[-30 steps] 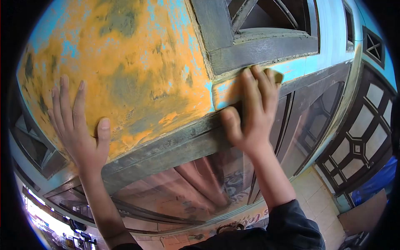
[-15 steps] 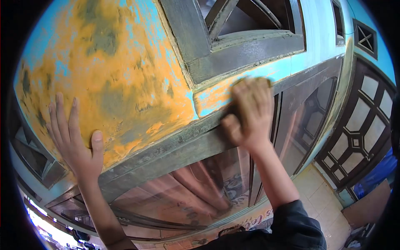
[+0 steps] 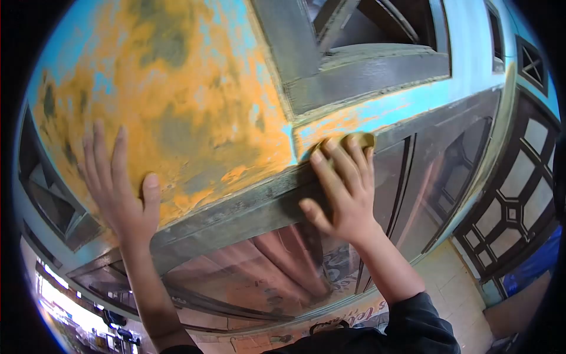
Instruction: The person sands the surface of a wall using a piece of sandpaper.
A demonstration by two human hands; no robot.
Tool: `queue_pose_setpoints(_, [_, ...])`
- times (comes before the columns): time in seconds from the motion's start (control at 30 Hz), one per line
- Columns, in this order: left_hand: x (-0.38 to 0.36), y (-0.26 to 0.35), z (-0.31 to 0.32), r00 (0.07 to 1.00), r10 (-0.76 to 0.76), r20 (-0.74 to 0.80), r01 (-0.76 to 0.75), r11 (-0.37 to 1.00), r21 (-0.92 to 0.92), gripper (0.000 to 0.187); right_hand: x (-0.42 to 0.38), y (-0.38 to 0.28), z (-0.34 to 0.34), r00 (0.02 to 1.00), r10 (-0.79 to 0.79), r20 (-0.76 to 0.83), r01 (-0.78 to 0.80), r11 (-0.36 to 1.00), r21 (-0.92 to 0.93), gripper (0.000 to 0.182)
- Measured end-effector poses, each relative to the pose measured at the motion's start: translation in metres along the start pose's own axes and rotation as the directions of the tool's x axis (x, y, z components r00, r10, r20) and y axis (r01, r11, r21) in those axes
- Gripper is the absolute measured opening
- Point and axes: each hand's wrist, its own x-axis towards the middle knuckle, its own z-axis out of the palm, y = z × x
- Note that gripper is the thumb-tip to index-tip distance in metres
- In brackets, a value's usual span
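My left hand (image 3: 119,197) lies flat against the wall (image 3: 230,112), its fingers spread and holding nothing. The wall has orange patches over turquoise paint, with grey blotches. Under the fingers of my right hand (image 3: 348,194) is a brownish folded piece of sandpaper (image 3: 368,141), pressed at the lower edge of the narrow painted strip (image 3: 377,115). Most of the sandpaper is hidden by the fingers. The right thumb sticks out over the dark wooden frame (image 3: 253,203) below.
Above the strip is a dark wooden vent frame (image 3: 377,74) with crossed slats. Glass panes with a pinkish curtain (image 3: 265,265) behind them lie below. To the right stand a dark panelled door (image 3: 513,194) and a blue plastic bag (image 3: 536,259) over a tiled floor (image 3: 448,295).
My right hand has moved down a little with the sandpaper, from the painted strip to its lower edge. The left hand stays on the wall. The view has shifted slightly.
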Motion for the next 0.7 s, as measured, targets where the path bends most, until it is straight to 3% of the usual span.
queue_pose_setpoints(0.07, [-0.007,0.002,0.001,1.0,-0.018,0.001,0.018,1.0,-0.006,0.067,0.001,-0.004,0.0,1.0,-0.002,0.017,0.001,1.0,0.031,0.058])
queue_pose_setpoints(0.23, [-0.073,0.027,-0.002,0.971,-0.139,0.196,0.156,0.985,-0.069,0.071,0.0,-0.005,-0.001,1.0,0.014,0.013,-0.014,1.0,-0.004,0.057])
queue_pose_setpoints(0.4, [-0.161,0.011,-0.02,0.92,-0.134,0.367,0.155,0.988,-0.028,0.074,0.0,-0.006,0.006,1.0,-0.013,-0.022,0.013,1.0,-0.01,0.057])
queue_pose_setpoints(0.6, [-0.206,-0.018,-0.03,0.852,-0.398,0.341,0.425,0.905,-0.007,0.072,0.007,-0.039,0.022,0.983,0.144,-0.11,-0.138,0.989,0.062,0.073])
queue_pose_setpoints(0.7, [-0.22,-0.012,-0.031,0.778,-0.525,0.346,0.571,0.82,-0.04,0.075,0.004,-0.057,0.031,0.989,0.121,-0.087,-0.116,0.991,0.06,0.074])
